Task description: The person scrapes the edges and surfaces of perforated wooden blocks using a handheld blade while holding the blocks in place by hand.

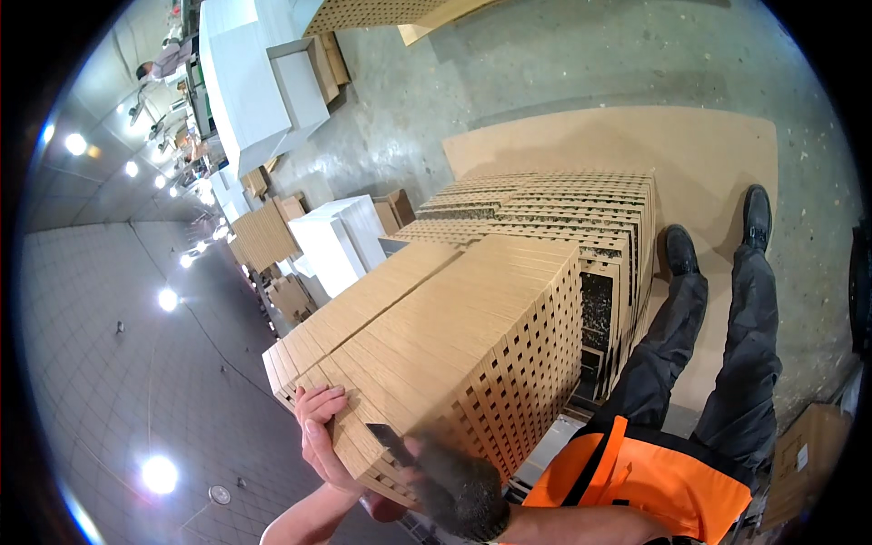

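Note:
A tall stack of brown slotted cardboard dividers [436,300] stands in front of me, split lengthwise by a narrow gap. Its side shows rows of small dark square holes. My left hand [322,431] is bare and grips the stack's near corner, fingers bent over the top edge. My right hand [459,481] wears a dark glove and is blurred by motion. It is closed on a dark flat strip [389,442] that sticks out past the fingertips over the top of the stack; the strip's kind is unclear.
More slotted cardboard stacks [563,204] stand beyond, on a large brown cardboard sheet [718,145]. White boxes [341,241] and a big white carton [245,82] are at the left. My feet stand at the right on the sheet. A brown carton [808,463] lies lower right. A person [168,62] is far off.

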